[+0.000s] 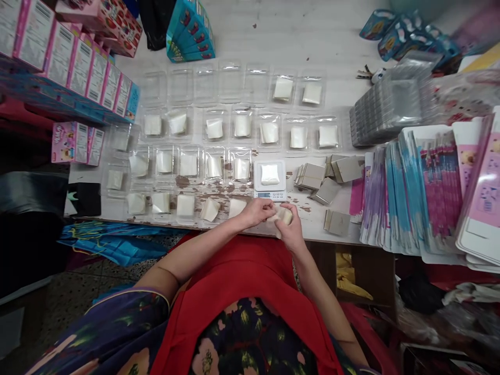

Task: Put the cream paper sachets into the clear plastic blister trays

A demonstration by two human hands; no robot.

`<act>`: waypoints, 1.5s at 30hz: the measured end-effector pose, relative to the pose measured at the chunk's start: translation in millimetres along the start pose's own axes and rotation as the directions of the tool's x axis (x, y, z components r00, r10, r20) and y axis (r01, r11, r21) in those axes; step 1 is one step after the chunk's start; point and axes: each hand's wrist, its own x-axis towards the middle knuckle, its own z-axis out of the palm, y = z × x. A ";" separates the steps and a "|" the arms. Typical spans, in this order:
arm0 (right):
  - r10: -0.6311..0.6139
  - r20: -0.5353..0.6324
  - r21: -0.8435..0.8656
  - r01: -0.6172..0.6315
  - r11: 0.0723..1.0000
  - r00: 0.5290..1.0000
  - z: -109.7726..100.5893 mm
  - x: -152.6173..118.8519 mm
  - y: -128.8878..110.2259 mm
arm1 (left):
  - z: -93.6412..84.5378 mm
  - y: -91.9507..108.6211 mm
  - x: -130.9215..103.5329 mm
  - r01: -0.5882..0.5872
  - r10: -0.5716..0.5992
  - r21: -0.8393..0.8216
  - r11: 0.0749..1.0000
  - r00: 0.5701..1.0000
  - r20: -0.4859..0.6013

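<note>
A cream-coloured wrapped packet (286, 215) sits in my right hand (292, 229), whose fingers are wrapped round it at the table's front edge. Pinched fingers of my left hand (260, 212) touch the thin wrapping on the packet's left side. Just beyond both hands is a white digital scale (270, 195) with a white packet (270, 174) lying on it. Left of the scale and behind it stand rows of clear plastic trays (258, 84), many with a pale packet inside. Small grey card stacks (310, 175) lie to the right of the scale.
Pink boxes (80, 65) line the back left, near a teal box (191, 31). Stacked clear trays (385, 107) stand at the right, with rows of printed packs (414, 192) in front. A black item (89, 199) lies at the left edge.
</note>
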 end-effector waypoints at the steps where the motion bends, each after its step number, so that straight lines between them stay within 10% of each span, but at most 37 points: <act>1: 0.002 -0.006 0.004 -0.002 1.000 1.000 -0.9 1.4 1.0 | -1.7 -0.2 5.7 -0.027 0.038 0.150 0.988 0.997 -0.068; 4: 0.084 -0.024 0.092 -0.081 0.992 0.996 -5.1 5.1 5.7 | -12.7 0.1 24.3 0.009 0.110 0.405 0.914 0.957 -0.270; 12: 0.228 -0.106 0.230 -0.200 0.953 0.968 -24.5 10.7 21.6 | -37.9 -5.2 86.9 0.106 -0.120 -0.062 0.992 0.934 -0.336; 19: 0.255 -0.156 0.240 -0.213 0.947 0.954 -37.4 11.0 27.6 | -32.6 -9.8 111.2 0.186 0.051 0.432 0.882 0.876 -0.480; 36: 0.364 -0.039 0.298 -0.337 0.893 0.930 -22.9 6.8 31.5 | -60.1 -36.2 20.3 0.276 -0.085 0.343 0.898 0.873 -0.480; 45: 0.367 -0.058 0.353 -0.325 0.877 0.929 -15.1 6.0 34.9 | -58.8 -51.2 21.4 0.180 -0.008 0.417 0.891 0.924 -0.382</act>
